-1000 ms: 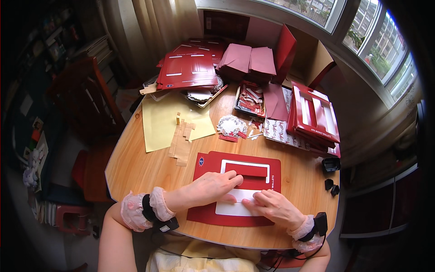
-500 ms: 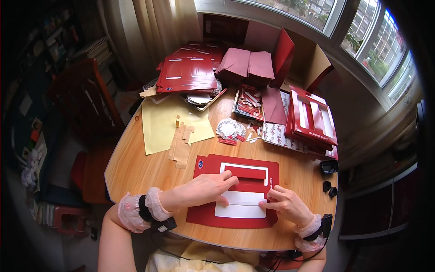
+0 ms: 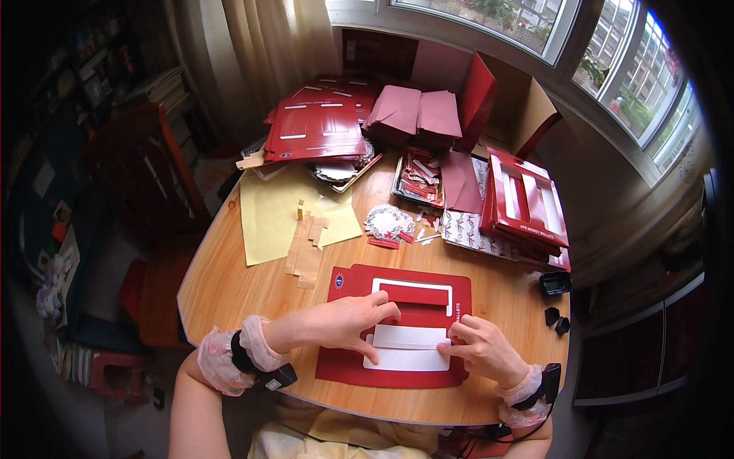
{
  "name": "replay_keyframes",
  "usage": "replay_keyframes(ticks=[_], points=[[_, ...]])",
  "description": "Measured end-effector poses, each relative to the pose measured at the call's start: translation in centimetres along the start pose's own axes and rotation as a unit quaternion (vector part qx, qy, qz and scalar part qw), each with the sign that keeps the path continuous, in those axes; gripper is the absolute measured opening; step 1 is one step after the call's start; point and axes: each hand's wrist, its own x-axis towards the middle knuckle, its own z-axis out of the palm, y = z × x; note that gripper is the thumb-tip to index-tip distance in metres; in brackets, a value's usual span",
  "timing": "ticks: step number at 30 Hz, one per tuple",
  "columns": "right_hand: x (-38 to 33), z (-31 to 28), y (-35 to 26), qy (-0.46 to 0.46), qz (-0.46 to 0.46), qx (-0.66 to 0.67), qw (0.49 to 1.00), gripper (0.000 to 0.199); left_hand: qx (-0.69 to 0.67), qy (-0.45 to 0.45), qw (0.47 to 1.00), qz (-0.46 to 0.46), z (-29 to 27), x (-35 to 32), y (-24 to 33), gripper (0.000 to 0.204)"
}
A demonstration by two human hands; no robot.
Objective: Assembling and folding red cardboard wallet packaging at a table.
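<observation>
A red cardboard sleeve [image 3: 348, 373] with cut-out windows lies flat in front of me. A white folded card [image 3: 405, 359] covers its lower half, with a narrow flap standing slightly raised along the fold. My left hand [image 3: 355, 325] rests over the sleeve's left side, thumb apart from the fingers. Its thumb touches the card's left part, while the fingertips reach the red strip between the windows. At the card's right end, my right hand [image 3: 482, 346] is closed, thumb and fingers pinching the flap's edge.
Left of the sleeve lie brown tape strips [image 3: 306, 249] on yellow paper [image 3: 264, 222]. Farther back are stacked red sleeves [image 3: 317, 126], pink envelopes [image 3: 417, 111], a tray of red tags [image 3: 419, 180] and an open box [image 3: 520, 107]. Finished-looking red packs [image 3: 527, 199] are piled at right, near a black holder [image 3: 555, 283].
My left thumb has slid down and left along the white card, opening wider from the fingers. The right hand stays at the card's right end. The whole view has shifted slightly.
</observation>
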Motion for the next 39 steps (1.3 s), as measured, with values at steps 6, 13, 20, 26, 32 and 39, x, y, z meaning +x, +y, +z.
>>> replay_keyframes(ticks=[6,13,20,26,32,39], points=[[0.2,0.2,-0.4,0.017,0.003,0.004,1.000,0.035,0.080,0.126,0.989,-0.004,2.5,1.2,0.1,0.036],[1.2,1.8,-0.8,0.170,0.114,0.180,0.962,0.028,0.071,0.134,0.988,0.016,3.0,1.3,-0.2,0.033],[1.7,2.6,-1.2,0.114,0.115,0.147,0.976,0.033,0.126,0.157,0.977,0.075,2.7,1.4,-0.1,0.032],[2.0,2.3,-1.1,0.084,0.085,0.063,0.991,0.025,0.181,0.140,0.968,0.106,2.7,1.6,-0.2,0.029],[2.1,1.8,-1.3,0.078,0.058,0.002,0.995,0.023,0.202,0.132,0.965,0.102,2.6,1.3,0.5,0.028],[2.0,1.3,-1.4,0.070,0.026,-0.032,0.997,0.020,0.240,0.111,0.955,0.131,2.5,0.9,1.3,0.015]])
